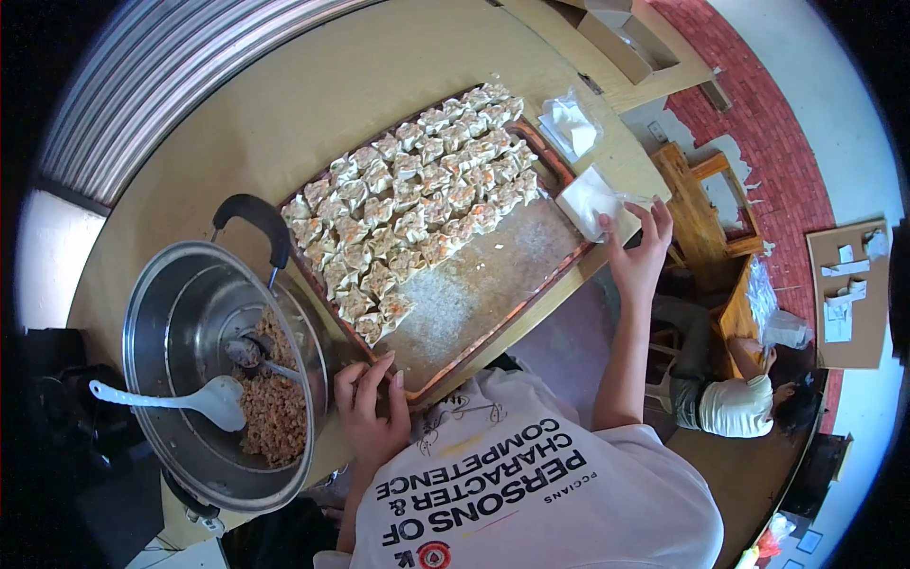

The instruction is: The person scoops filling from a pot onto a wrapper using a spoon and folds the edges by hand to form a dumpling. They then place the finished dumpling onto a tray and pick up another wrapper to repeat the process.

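My left hand rests at the near left corner of the tray, fingers apart and nothing seen in them. At the tray's right end, my right hand has its thumb and fingers on a stack of square white dumpling wrappers, gripping its near edge. Rows of open-topped, filled dumplings cover the far part of the tray, whose near part is dusted with flour. Left of my left hand stands a large metal pot of minced filling, with a white ladle and a metal spoon inside.
A plastic bag of wrappers lies beyond the tray's right end. A cardboard box is at the far right. Another person sits by wooden furniture on the right. The pot's black handle reaches close to the tray.
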A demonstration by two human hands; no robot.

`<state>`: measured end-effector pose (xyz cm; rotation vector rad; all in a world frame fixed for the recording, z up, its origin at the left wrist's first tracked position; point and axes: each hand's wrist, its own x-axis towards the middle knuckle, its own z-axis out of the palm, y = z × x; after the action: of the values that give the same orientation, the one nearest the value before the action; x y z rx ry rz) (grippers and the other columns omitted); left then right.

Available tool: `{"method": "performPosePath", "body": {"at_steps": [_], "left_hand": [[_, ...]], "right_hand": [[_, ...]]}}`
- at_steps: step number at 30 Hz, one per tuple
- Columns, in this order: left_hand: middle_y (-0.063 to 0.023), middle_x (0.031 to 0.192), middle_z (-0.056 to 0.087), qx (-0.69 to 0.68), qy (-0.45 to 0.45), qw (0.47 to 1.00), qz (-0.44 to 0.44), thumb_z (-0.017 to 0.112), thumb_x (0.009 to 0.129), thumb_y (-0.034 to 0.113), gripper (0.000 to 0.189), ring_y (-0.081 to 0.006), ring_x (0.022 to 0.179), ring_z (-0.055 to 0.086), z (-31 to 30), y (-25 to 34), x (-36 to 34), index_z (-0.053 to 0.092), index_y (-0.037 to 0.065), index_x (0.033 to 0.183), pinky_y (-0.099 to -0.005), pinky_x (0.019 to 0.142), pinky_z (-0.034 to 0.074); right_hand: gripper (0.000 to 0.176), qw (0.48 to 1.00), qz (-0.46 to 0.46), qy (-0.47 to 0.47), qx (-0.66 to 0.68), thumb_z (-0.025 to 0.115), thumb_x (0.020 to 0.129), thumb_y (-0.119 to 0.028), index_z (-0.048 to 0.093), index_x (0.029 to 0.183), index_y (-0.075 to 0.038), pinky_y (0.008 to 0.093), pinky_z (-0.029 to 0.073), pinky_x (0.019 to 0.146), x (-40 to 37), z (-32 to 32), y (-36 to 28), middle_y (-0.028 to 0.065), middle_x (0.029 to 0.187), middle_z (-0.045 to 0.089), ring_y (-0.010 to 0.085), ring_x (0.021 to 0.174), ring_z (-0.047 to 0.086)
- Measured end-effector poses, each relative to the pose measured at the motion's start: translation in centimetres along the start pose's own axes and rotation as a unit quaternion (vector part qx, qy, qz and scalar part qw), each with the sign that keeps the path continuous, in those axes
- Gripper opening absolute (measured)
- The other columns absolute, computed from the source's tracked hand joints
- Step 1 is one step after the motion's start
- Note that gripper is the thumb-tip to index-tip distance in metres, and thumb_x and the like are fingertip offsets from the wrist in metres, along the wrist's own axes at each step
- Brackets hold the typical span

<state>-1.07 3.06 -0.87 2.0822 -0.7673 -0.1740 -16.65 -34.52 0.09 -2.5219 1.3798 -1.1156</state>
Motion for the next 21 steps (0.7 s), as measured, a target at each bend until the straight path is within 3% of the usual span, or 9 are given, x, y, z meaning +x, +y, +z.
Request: {"method": "performPosePath", "body": {"at_steps": [9,12,21], "left_hand": [[-0.0109,0.113,0.053,0.028,0.012,0.997,0.064,0.074,0.092,0.004,0.033,-0.0219,0.09,0.056,0.2,-0.8,0.2,0.073,0.008,0.125,-0.031,0.073,0.048],[-0.0111,0.113,0.054,0.004,-0.001,1.0,0.023,0.074,0.092,0.005,0.032,-0.0228,0.093,0.058,0.2,-0.6,0.0,0.073,0.008,0.124,-0.0313,0.075,0.05],[-0.0115,0.112,0.054,0.026,0.004,0.998,0.05,0.074,0.092,0.004,0.031,-0.0246,0.097,0.058,0.2,-0.9,0.1,0.072,0.008,0.123,-0.0322,0.078,0.051]], "right_hand": [[0.049,0.999,-0.035,-0.001,-0.022,0.09,0.08,-0.035,0.073,0.117,-0.007,0.0538,0.045,0.109,0.4,-0.4,-0.2,0.024,0.15,0.049,0.0436,0.135,0.051],[0.05,0.999,-0.035,-0.012,-0.013,0.091,0.079,-0.035,0.074,0.117,-0.007,0.0539,0.045,0.109,0.7,-0.3,-0.1,0.0242,0.15,0.049,0.0441,0.136,0.051],[0.047,0.999,0.007,-0.044,0.025,0.091,0.08,-0.032,0.073,0.115,-0.006,0.0519,0.045,0.111,0.9,-0.2,0.7,0.0262,0.15,0.049,0.045,0.136,0.051]]}}
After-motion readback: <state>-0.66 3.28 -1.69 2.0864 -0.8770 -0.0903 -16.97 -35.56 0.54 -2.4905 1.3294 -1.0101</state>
